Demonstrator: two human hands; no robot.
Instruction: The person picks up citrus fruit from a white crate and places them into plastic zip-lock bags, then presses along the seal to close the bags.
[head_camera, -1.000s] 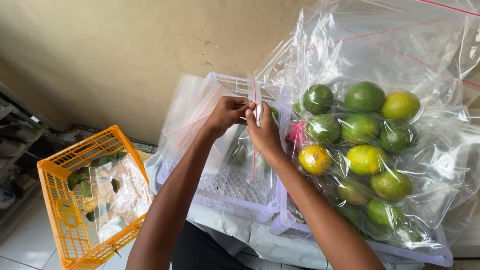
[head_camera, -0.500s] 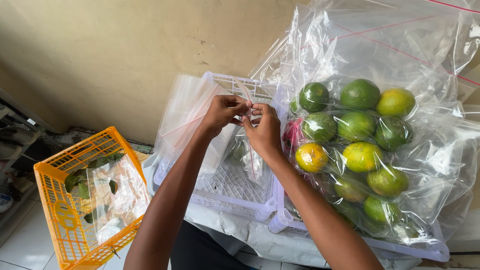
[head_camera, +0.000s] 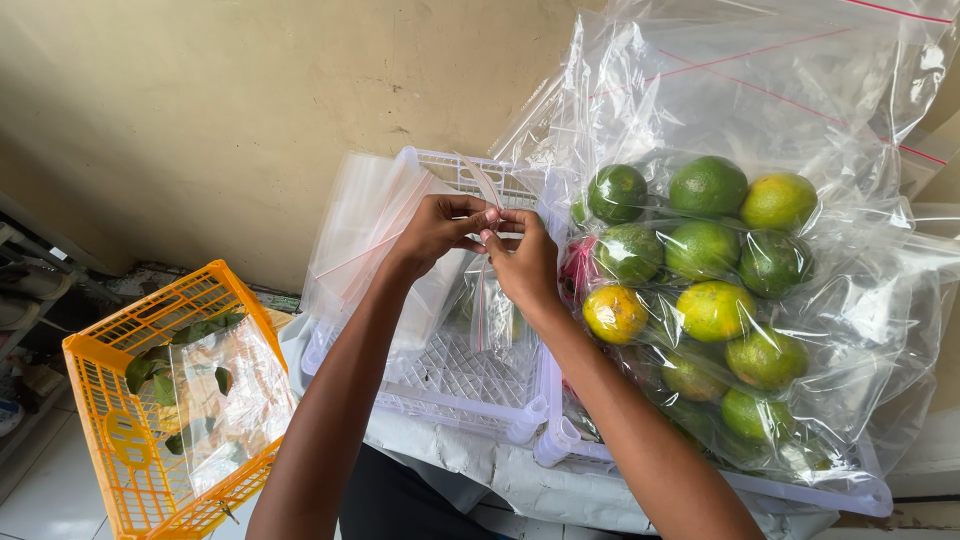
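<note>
The hands, left (head_camera: 437, 228) and right (head_camera: 522, 262), have drawn slightly lower over the white crate (head_camera: 455, 375), fingertips now pinched closer together.

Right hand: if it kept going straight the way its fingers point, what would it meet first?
The right hand points toward the left hand, whose fingertips it already touches at the small clear bag pinched between them.

2 hands (head_camera: 440, 228), 2 white crates (head_camera: 470, 385), 1 orange crate (head_camera: 140, 400), about 11 citrus fruits (head_camera: 712, 310).
</note>
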